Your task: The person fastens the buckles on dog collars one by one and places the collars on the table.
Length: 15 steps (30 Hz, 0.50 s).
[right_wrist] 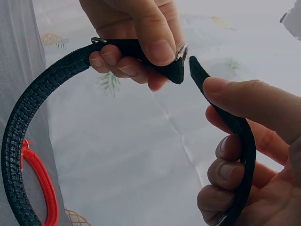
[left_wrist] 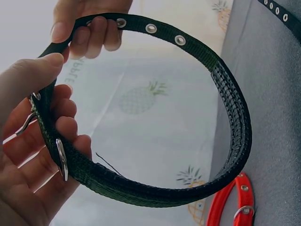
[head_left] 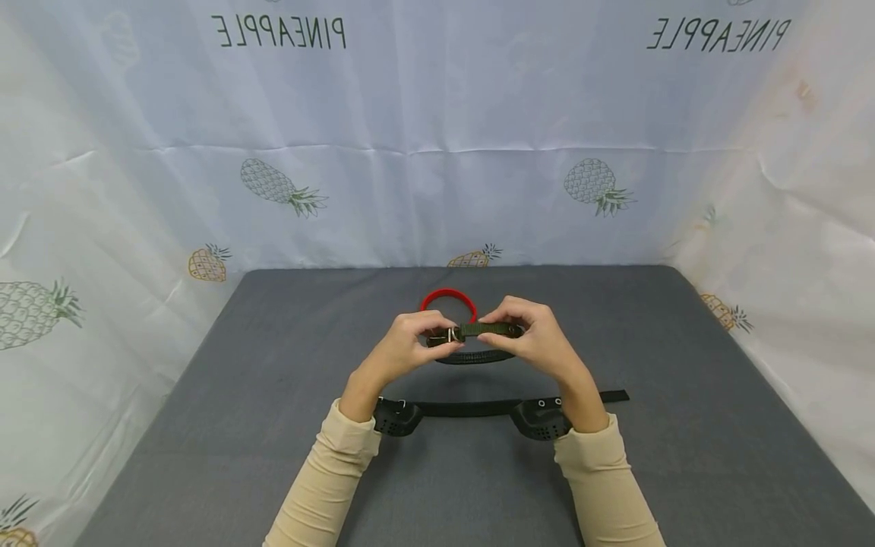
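Note:
Both hands hold a dark green collar [left_wrist: 155, 195] up in the air, bent into a loop. The left hand [head_left: 409, 342] pinches its buckle end, where a metal buckle and a D-ring show; in the right wrist view the left hand [right_wrist: 141, 42] has its thumb on the strap beside the buckle. The right hand [head_left: 529, 334] grips the strap end with metal eyelets, thumb along it. A small gap separates the pointed tip [right_wrist: 198, 70] from the buckle in the right wrist view.
A red collar [head_left: 447, 292] lies on the grey table [head_left: 273, 456] behind the hands. Under the forearms lies a black strap [head_left: 472, 409] with two black moulded parts. A pineapple-print curtain [head_left: 437, 205] surrounds the table.

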Each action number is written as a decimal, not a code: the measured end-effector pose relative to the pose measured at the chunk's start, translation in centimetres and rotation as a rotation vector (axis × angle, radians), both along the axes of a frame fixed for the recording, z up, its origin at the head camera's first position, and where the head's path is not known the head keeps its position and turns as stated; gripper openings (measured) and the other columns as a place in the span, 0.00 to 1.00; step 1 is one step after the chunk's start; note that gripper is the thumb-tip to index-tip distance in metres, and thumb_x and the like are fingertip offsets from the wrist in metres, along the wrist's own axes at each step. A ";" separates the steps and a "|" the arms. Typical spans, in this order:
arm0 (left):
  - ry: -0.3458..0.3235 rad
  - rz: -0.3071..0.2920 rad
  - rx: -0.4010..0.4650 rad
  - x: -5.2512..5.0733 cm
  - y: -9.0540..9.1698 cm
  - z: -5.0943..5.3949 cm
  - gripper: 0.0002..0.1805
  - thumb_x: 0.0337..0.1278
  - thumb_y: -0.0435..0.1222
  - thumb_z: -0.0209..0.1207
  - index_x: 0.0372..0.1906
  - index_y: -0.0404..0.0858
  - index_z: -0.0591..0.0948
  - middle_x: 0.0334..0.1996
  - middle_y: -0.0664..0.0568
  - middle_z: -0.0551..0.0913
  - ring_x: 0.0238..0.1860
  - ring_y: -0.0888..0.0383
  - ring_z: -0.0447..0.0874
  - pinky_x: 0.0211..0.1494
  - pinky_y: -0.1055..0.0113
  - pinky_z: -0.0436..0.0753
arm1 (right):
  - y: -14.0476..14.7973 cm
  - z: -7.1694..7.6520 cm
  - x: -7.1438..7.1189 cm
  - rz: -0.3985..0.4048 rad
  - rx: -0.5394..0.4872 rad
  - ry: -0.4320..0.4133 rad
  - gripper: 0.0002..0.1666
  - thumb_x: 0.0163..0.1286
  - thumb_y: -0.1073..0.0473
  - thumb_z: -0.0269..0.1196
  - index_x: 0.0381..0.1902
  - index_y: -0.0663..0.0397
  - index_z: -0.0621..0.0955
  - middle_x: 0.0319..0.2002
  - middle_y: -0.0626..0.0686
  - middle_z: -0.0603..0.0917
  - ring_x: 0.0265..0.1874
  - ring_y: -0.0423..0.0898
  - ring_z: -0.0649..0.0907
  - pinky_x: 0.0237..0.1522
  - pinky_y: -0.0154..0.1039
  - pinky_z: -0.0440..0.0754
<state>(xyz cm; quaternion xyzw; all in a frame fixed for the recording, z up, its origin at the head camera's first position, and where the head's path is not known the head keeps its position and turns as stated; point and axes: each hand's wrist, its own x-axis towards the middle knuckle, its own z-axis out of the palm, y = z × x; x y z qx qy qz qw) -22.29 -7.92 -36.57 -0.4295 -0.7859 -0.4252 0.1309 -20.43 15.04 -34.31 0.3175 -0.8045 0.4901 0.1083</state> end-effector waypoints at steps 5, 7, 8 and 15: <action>0.027 -0.013 -0.024 0.0 0.0 0.1 0.07 0.52 0.30 0.67 0.37 0.35 0.85 0.29 0.48 0.85 0.27 0.62 0.79 0.33 0.67 0.83 | 0.0 0.0 0.0 0.006 0.025 0.021 0.08 0.53 0.71 0.71 0.32 0.60 0.85 0.27 0.56 0.81 0.22 0.34 0.72 0.24 0.30 0.73; 0.043 -0.015 -0.029 0.0 0.1 0.1 0.07 0.51 0.30 0.68 0.37 0.34 0.85 0.28 0.49 0.85 0.27 0.63 0.79 0.33 0.66 0.83 | -0.1 0.0 0.0 0.004 0.034 0.020 0.08 0.52 0.71 0.72 0.32 0.60 0.85 0.27 0.56 0.81 0.22 0.34 0.72 0.23 0.30 0.73; 0.048 -0.016 -0.031 0.0 0.1 0.1 0.07 0.51 0.30 0.68 0.37 0.34 0.85 0.28 0.49 0.85 0.27 0.63 0.78 0.32 0.66 0.82 | 0.0 0.0 0.0 0.002 0.038 0.018 0.09 0.52 0.71 0.72 0.32 0.60 0.85 0.27 0.56 0.81 0.22 0.34 0.72 0.23 0.30 0.73; 0.046 -0.013 -0.049 0.0 0.1 0.0 0.07 0.51 0.31 0.68 0.37 0.35 0.85 0.28 0.50 0.85 0.27 0.63 0.77 0.33 0.72 0.81 | 0.1 -0.1 0.1 -0.005 0.064 0.007 0.09 0.52 0.71 0.72 0.33 0.58 0.86 0.28 0.55 0.82 0.22 0.34 0.72 0.24 0.30 0.73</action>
